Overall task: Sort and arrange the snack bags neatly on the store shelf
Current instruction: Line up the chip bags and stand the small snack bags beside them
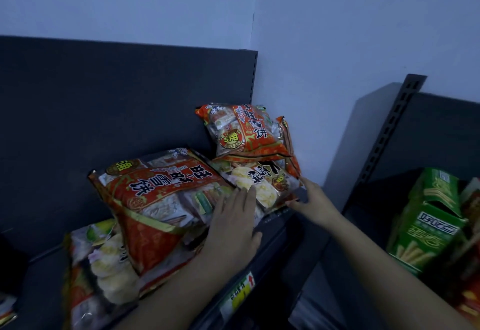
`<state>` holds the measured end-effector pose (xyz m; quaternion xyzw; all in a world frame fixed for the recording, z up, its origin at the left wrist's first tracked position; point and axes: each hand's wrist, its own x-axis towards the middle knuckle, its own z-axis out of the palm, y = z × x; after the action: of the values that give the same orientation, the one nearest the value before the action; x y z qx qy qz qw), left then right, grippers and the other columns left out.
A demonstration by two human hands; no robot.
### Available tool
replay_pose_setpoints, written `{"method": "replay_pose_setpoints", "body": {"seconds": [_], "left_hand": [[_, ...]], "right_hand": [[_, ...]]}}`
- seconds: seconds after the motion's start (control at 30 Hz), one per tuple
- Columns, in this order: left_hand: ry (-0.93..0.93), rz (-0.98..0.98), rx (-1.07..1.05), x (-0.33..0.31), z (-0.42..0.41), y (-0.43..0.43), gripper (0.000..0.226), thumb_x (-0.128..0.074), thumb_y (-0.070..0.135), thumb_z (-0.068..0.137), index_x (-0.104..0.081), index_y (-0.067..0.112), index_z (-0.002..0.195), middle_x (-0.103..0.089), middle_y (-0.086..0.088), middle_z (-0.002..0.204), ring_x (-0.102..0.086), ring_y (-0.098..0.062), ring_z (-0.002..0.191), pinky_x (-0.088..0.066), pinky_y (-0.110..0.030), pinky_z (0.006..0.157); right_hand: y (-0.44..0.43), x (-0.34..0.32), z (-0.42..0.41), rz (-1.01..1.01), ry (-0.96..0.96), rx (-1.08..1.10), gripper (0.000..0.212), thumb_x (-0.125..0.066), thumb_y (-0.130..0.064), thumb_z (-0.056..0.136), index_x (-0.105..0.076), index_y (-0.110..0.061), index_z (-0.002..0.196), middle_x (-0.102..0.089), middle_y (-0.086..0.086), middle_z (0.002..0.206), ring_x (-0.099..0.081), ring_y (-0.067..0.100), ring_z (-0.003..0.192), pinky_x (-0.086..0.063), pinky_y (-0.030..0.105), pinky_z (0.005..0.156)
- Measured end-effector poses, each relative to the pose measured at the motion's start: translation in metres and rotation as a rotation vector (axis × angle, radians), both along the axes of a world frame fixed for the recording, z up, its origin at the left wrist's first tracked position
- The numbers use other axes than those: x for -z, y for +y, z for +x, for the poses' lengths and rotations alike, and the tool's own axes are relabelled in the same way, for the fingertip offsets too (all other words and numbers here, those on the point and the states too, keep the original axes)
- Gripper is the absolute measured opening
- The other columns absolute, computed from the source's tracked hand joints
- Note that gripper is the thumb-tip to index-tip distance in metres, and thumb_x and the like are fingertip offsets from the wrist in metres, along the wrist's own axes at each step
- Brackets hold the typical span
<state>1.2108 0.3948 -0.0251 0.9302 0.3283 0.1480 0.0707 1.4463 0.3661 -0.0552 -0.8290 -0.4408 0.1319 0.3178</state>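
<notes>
a: snack bags, four that i can make out, crowd the right end of the dark shelf [41,285], up against the pale wall [337,43].
b: which is the biggest?
a: the red bag [155,199] in the middle. it is tilted, with its low end resting on a clear-fronted bag [104,264] of pale round crackers at the front left.
b: and by the corner?
a: a flat bag [270,181] lies there, partly under the red one. a smaller upright bag [241,132] stands at its far end, in the corner.
b: off to the right?
a: green boxes [428,225] on a neighbouring shelf, well apart.
b: the hands?
a: the left hand [233,225] lies flat, fingers straight, where the red bag meets the flat one. the right hand [314,197] has forefinger and thumb spread and relaxed, touching the flat bag's near right corner. neither grips anything.
b: anything smaller?
a: a yellow price label [239,293] on the shelf's front edge, beside the left wrist.
</notes>
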Motion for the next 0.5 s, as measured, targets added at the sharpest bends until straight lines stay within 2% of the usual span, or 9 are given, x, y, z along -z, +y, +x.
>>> {"method": "replay_pose_setpoints", "body": {"seconds": [0.07,0.13,0.23,0.33,0.43,0.5], "left_hand": [[-0.035,-0.021,-0.011,0.007,0.002,-0.011,0.081,-0.043,0.04,0.097,0.014,0.014,0.149,0.003,-0.002,0.159,0.003,-0.017,0.146,0.01,-0.032,0.116],[-0.011,-0.008,-0.061,0.015,0.008,-0.017,0.082,-0.041,0.041,0.097,0.015,0.011,0.148,0.008,-0.004,0.159,0.006,-0.02,0.146,0.015,-0.029,0.111],[0.073,0.093,-0.141,0.028,0.025,-0.013,0.083,-0.042,0.04,0.098,0.015,0.006,0.147,0.013,-0.014,0.157,0.012,-0.029,0.145,0.02,-0.034,0.105],[0.161,0.171,-0.175,0.037,0.048,-0.001,0.083,-0.044,0.03,0.097,0.017,0.002,0.146,0.016,-0.021,0.155,0.018,-0.035,0.143,0.024,-0.041,0.103],[0.22,0.226,-0.201,0.043,0.065,0.014,0.074,-0.038,0.024,0.099,0.015,0.005,0.147,0.028,-0.023,0.15,0.028,-0.037,0.138,0.028,-0.046,0.098],[0.261,0.237,-0.206,0.044,0.072,0.02,0.07,-0.035,0.021,0.099,0.013,0.006,0.148,0.031,-0.023,0.149,0.026,-0.04,0.138,0.028,-0.048,0.098]], "right_hand": [[0.002,0.014,0.018,-0.024,0.033,-0.013,0.085,-0.066,-0.058,0.052,-0.046,-0.024,0.128,-0.054,0.006,0.126,-0.056,0.025,0.113,-0.05,0.048,0.092],[0.008,0.024,0.032,-0.059,0.039,-0.025,0.085,-0.069,-0.053,0.054,-0.045,-0.023,0.13,-0.052,0.006,0.128,-0.054,0.024,0.114,-0.049,0.048,0.094],[0.011,0.008,0.016,-0.108,-0.032,-0.057,0.085,-0.075,-0.046,0.058,-0.042,-0.021,0.133,-0.047,0.003,0.131,-0.049,0.024,0.12,-0.047,0.047,0.098],[0.023,0.011,0.014,-0.195,-0.086,-0.111,0.085,-0.079,-0.025,0.07,-0.031,-0.016,0.141,-0.038,0.006,0.136,-0.041,0.027,0.127,-0.039,0.046,0.105],[0.038,0.016,0.023,-0.158,-0.088,-0.09,0.096,-0.08,-0.025,0.068,-0.023,-0.018,0.144,-0.036,0.008,0.139,-0.036,0.028,0.131,-0.034,0.048,0.108],[0.051,0.018,0.033,-0.147,-0.114,-0.105,0.104,-0.082,-0.03,0.064,-0.018,-0.02,0.147,-0.036,0.008,0.14,-0.034,0.027,0.132,-0.032,0.049,0.109]]}}
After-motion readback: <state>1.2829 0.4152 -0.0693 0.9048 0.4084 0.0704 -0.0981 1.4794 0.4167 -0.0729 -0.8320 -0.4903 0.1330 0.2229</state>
